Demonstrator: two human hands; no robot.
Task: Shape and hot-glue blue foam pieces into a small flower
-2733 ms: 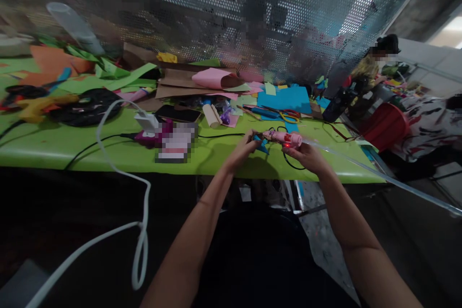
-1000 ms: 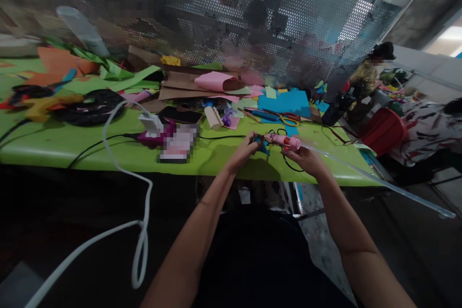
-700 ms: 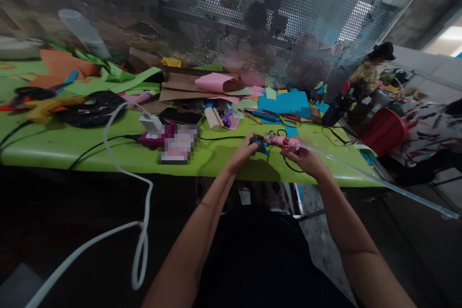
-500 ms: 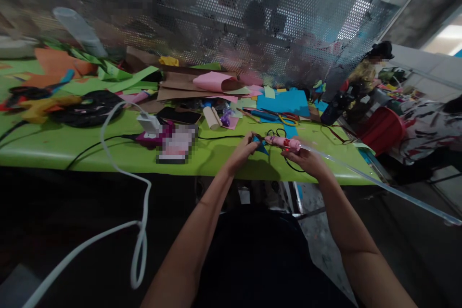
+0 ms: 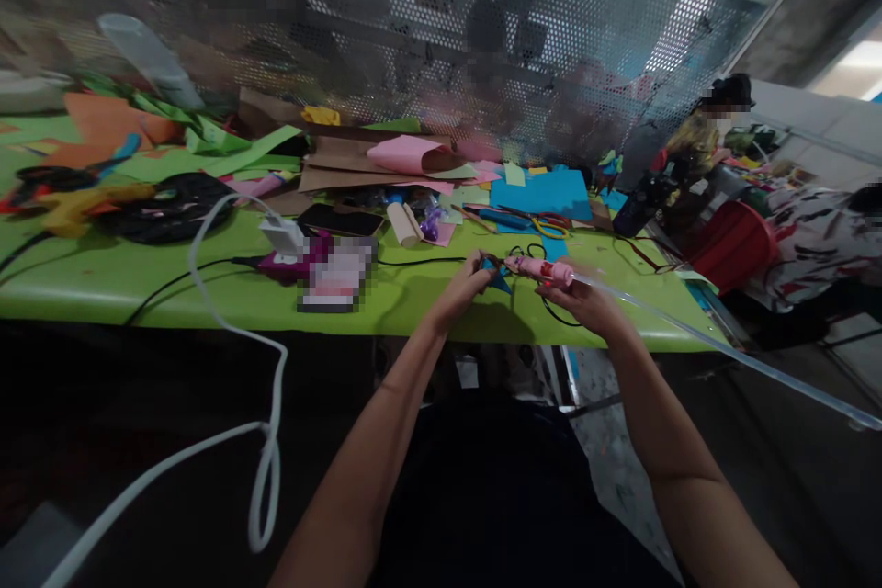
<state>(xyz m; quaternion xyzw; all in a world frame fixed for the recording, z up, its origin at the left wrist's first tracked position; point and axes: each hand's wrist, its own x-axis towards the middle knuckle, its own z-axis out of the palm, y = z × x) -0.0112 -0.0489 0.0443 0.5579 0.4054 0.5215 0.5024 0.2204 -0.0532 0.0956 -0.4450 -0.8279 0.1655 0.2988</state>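
Observation:
My left hand [image 5: 469,283] pinches a small folded piece of blue paper [image 5: 499,279] just above the table. In my right hand [image 5: 584,301] is a pink glue gun [image 5: 541,268] with a small red light, its nozzle pointing left at the blue paper. Nozzle and paper are very close; whether they touch I cannot tell. From the back of the gun a long clear glue stick [image 5: 723,347] runs out to the right. A black cord loops on the table under the gun.
Pliers [image 5: 551,226] with yellow handles lie behind my hands near a blue sheet [image 5: 561,193]. On the left are a phone [image 5: 337,276], a purple power strip [image 5: 296,259] and a white cable [image 5: 281,386]. A perforated metal screen [image 5: 441,64] stands behind. Another person sits at right.
Both hands stay nearly still, with the glue gun nozzle held at the blue paper. The person in the background at right has shifted slightly.

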